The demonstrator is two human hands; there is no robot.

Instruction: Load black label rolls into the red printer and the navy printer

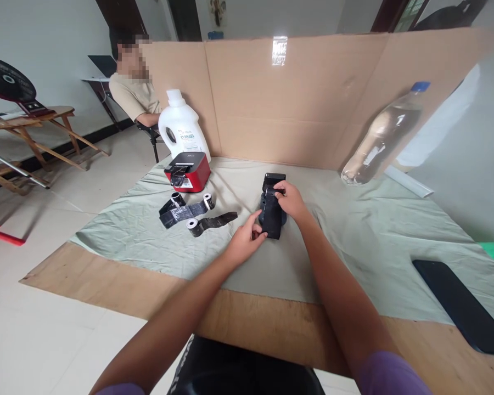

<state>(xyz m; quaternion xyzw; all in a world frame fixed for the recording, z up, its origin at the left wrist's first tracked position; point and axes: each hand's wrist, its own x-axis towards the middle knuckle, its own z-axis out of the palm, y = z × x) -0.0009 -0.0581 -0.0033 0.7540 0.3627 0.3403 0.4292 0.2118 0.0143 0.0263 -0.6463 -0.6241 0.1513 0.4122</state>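
Note:
A small dark device (275,178) sits on the cloth in front of me, with a flat black strip (272,216) lying over it and hanging toward me. My right hand (290,200) pinches the strip's upper right edge between thumb and fingers. At the lower left edge, my left hand (247,237) grips the strip, its index finger stretched along the side. Most of the device is hidden under the strip. To the left lie a partly unrolled black roll (192,225) with a white core and another black strip (185,211) with rolled ends.
Behind the rolls stand a red-and-black printer (195,174) and a white jug (185,129). A clear bottle (381,140) leans against the cardboard screen (288,104). A dark phone-like slab (461,304) lies at right. One person (129,96) sits beyond the table.

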